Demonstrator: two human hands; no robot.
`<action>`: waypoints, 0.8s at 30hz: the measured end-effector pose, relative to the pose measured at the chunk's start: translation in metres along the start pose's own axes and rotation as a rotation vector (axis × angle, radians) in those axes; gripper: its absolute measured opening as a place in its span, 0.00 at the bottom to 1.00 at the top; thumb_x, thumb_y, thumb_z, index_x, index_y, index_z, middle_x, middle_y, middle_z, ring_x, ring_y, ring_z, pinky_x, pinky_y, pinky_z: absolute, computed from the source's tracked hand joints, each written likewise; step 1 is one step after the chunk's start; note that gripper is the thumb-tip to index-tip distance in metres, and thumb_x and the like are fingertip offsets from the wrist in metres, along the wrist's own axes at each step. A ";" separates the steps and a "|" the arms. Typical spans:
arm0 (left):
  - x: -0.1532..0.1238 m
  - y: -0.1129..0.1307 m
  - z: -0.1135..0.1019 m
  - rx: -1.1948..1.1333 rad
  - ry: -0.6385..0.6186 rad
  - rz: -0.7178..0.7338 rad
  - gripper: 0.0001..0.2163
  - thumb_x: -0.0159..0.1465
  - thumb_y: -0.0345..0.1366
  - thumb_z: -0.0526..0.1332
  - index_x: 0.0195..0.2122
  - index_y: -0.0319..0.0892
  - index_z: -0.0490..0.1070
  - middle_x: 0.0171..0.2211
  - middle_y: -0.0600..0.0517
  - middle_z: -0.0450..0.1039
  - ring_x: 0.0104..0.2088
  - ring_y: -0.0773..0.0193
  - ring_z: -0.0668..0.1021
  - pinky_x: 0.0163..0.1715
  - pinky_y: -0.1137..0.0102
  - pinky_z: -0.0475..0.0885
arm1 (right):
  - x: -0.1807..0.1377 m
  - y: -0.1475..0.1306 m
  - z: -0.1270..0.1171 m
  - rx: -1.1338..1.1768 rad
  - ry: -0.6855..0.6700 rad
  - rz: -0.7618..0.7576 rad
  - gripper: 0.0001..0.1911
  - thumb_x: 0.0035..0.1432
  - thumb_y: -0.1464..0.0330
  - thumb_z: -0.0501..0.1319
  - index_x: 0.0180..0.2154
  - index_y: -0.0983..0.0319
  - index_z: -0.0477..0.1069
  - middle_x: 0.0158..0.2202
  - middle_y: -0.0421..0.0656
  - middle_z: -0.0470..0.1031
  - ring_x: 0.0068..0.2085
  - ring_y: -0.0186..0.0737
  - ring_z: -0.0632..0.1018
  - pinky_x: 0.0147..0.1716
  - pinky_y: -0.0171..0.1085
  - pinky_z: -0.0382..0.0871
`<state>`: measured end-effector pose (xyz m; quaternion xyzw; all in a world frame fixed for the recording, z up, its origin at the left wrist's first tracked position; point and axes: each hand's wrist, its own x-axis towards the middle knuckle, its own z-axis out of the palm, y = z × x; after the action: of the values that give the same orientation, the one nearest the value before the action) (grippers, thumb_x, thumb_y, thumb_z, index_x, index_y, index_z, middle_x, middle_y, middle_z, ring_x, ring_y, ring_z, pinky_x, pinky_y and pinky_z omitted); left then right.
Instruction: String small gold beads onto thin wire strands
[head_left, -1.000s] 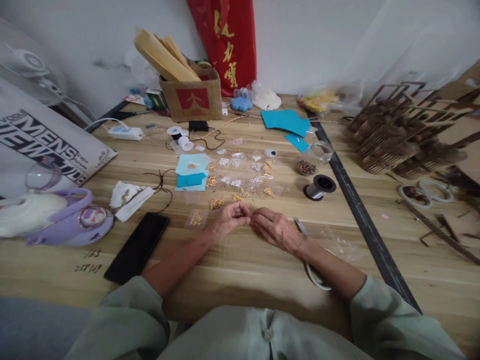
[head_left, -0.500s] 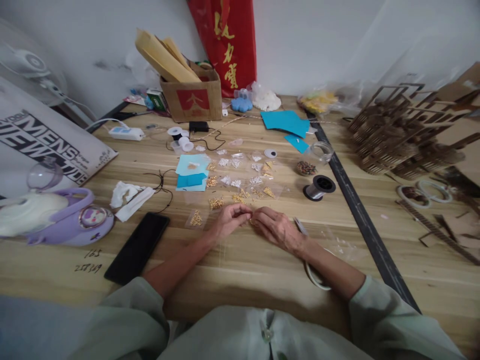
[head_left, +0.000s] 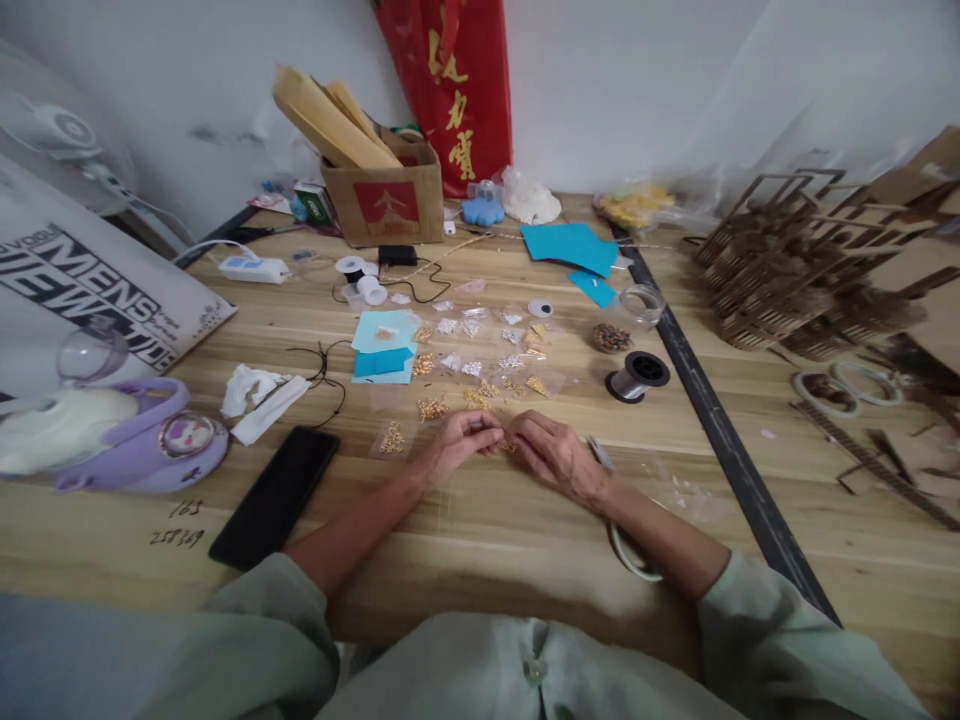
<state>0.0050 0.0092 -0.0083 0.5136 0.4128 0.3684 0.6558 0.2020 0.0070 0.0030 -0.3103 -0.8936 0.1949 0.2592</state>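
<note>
My left hand (head_left: pixel 463 442) is closed in a pinch over the wooden table. A faint, thin clear thread (head_left: pixel 444 510) hangs below it. Close beside, my right hand (head_left: pixel 559 460) has its fingertips bent together and pointing down at the tabletop. Small gold beads (head_left: pixel 508 446) show between the two hands; the fingers hide most of what they grip. Just beyond lie little clear bags of gold beads (head_left: pixel 433 407) and, farther back, silver beads (head_left: pixel 471 367). Scissors (head_left: pixel 600 453) with a pale handle lie partly under my right forearm.
A spool of wire (head_left: pixel 638 377) and a jar of dark beads (head_left: pixel 613 336) stand to the right. On the left are a black phone (head_left: pixel 276 497), tissues (head_left: pixel 262 395) and a purple bottle (head_left: pixel 142 435). Blue sheets (head_left: pixel 570 246), a cardboard box (head_left: pixel 386 200) and brown baskets (head_left: pixel 810 265) sit farther away.
My right fingers have shifted slightly right, leaving a small gap between the hands where gold beads show more clearly. My left hand has barely moved.
</note>
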 end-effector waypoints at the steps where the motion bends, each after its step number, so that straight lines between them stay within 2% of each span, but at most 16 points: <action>1: 0.000 0.001 0.000 0.006 0.009 0.001 0.15 0.52 0.45 0.68 0.29 0.37 0.71 0.24 0.54 0.71 0.25 0.71 0.72 0.29 0.74 0.68 | 0.000 0.000 0.000 0.002 0.001 0.002 0.09 0.68 0.69 0.47 0.39 0.61 0.65 0.36 0.46 0.71 0.35 0.39 0.74 0.36 0.37 0.68; 11: 0.000 -0.002 0.001 0.104 0.075 0.067 0.11 0.53 0.41 0.66 0.27 0.37 0.71 0.22 0.55 0.70 0.24 0.71 0.70 0.27 0.75 0.66 | -0.002 0.004 0.003 -0.039 -0.031 -0.020 0.09 0.67 0.69 0.48 0.40 0.61 0.66 0.36 0.47 0.71 0.35 0.39 0.74 0.36 0.36 0.68; 16: -0.001 -0.003 0.003 0.323 0.109 0.177 0.06 0.55 0.35 0.63 0.25 0.38 0.72 0.22 0.54 0.70 0.25 0.69 0.70 0.27 0.74 0.64 | -0.003 0.004 0.003 -0.124 -0.041 -0.060 0.09 0.68 0.70 0.47 0.42 0.62 0.65 0.36 0.47 0.71 0.36 0.39 0.74 0.35 0.36 0.67; 24: -0.005 -0.002 0.005 0.635 0.110 0.270 0.05 0.56 0.29 0.60 0.24 0.39 0.72 0.22 0.53 0.71 0.24 0.67 0.70 0.27 0.73 0.62 | -0.002 0.003 0.003 -0.290 -0.029 -0.170 0.10 0.67 0.72 0.48 0.36 0.63 0.66 0.28 0.43 0.68 0.28 0.37 0.69 0.28 0.34 0.61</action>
<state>0.0080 0.0027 -0.0091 0.7216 0.4697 0.3321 0.3853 0.2031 0.0077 -0.0012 -0.2648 -0.9390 0.0456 0.2145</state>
